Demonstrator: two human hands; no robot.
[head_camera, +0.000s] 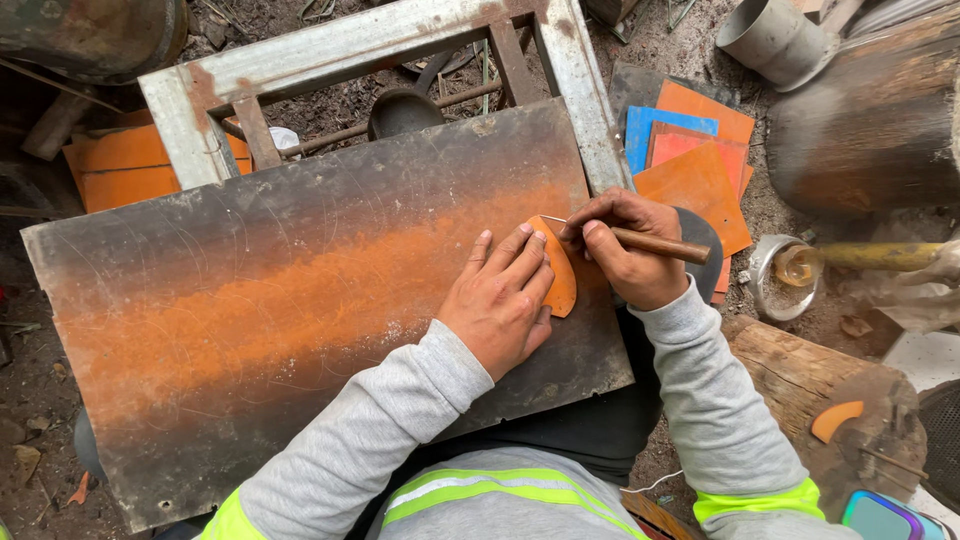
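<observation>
Left hand (497, 300) lies flat, fingers spread, pinning a small curved orange leather-like piece (560, 280) on the scratched, orange-stained dark slab that serves as the table (280, 300), near its right edge. That piece looks thin, light and bendy, so I'd say pressing it flat works better than pinching it. Right hand (628, 250) is closed around a brown wooden-handled tool (660, 245); its thin tip barely shows and I can't tell the blade shape. Further off, a stack of orange and blue sheets (690, 150) sits on the dirt, partly hidden behind the grey metal frame (585, 90).
</observation>
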